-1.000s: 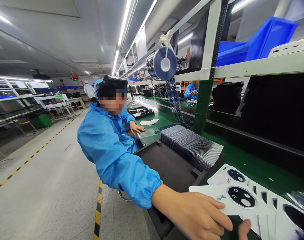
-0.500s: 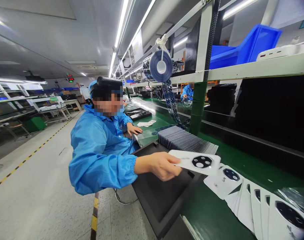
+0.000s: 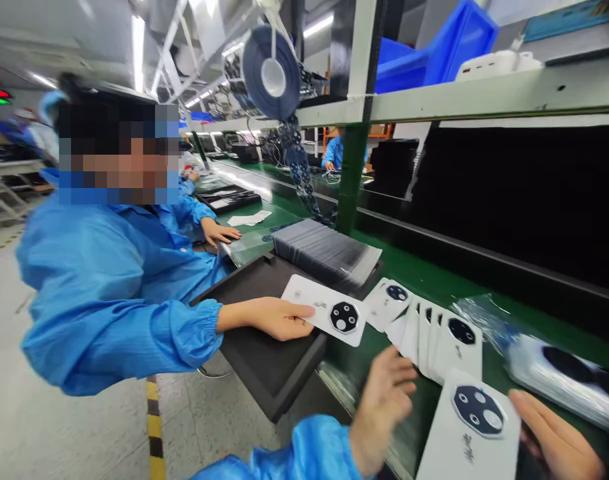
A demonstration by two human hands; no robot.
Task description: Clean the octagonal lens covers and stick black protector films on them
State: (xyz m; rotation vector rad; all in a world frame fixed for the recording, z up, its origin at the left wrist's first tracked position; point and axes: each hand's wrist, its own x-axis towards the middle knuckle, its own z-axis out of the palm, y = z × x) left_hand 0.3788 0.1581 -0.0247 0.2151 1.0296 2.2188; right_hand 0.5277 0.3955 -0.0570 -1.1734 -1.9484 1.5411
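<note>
My left hand [image 3: 385, 403] is raised beside the row of white phone back covers [image 3: 454, 360], fingers apart and a little blurred, with nothing in it. At the lower right my right hand [image 3: 557, 437] grips the right edge of a white phone back cover [image 3: 467, 453], whose black camera plate faces up. Some fingers are hidden behind it. Ahead of my left hand, a co-worker's hand [image 3: 279, 320] holds out another white phone back cover [image 3: 309, 293]. The covers on the green bench [image 3: 354, 373] lie fanned and overlapping.
A black tray [image 3: 264, 360] juts over the bench edge by the co-worker [image 3: 119, 280]. Behind it stands a dense stack of thin sheets [image 3: 324, 250]. A roll of black stickers [image 3: 271, 73] hangs from the rack. Plastic-wrapped covers [image 3: 559, 380] lie on the right.
My two hands have come into view, the right one with a phone back cover. The view has turned right and moved closer. The co-worker still holds out a cover, now flatter to view.
</note>
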